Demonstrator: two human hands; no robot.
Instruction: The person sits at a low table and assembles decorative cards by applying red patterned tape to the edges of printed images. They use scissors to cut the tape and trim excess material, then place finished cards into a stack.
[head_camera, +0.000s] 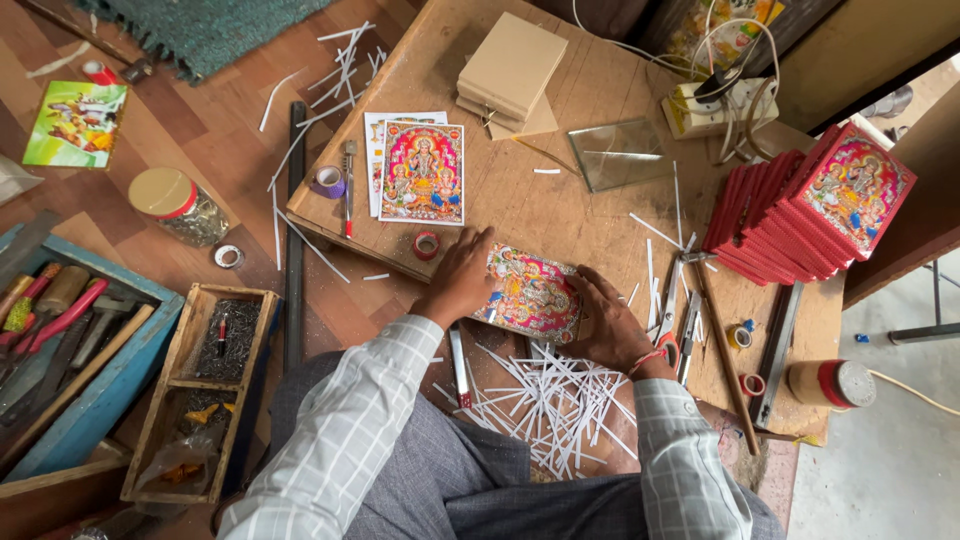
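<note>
A colourful glossy picture print (530, 293) lies at the near edge of the low wooden work board (590, 90). My left hand (458, 278) presses on its left edge, fingers spread flat. My right hand (610, 322) rests on its right side, fingers over the print's edge. Neither hand lifts it. A second print (422, 172) of the same kind lies on a small stack further left on the board.
Red-edged framed pictures (815, 205) are stacked at right. Glass pane (620, 153), brown boards (510, 72), tape rolls (427, 244), purple tape (327, 182), cutter (459, 365) and white paper strips (545, 395) lie around. Wooden nail box (205, 385), blue tool tray (75, 350), jar (180, 205) at left.
</note>
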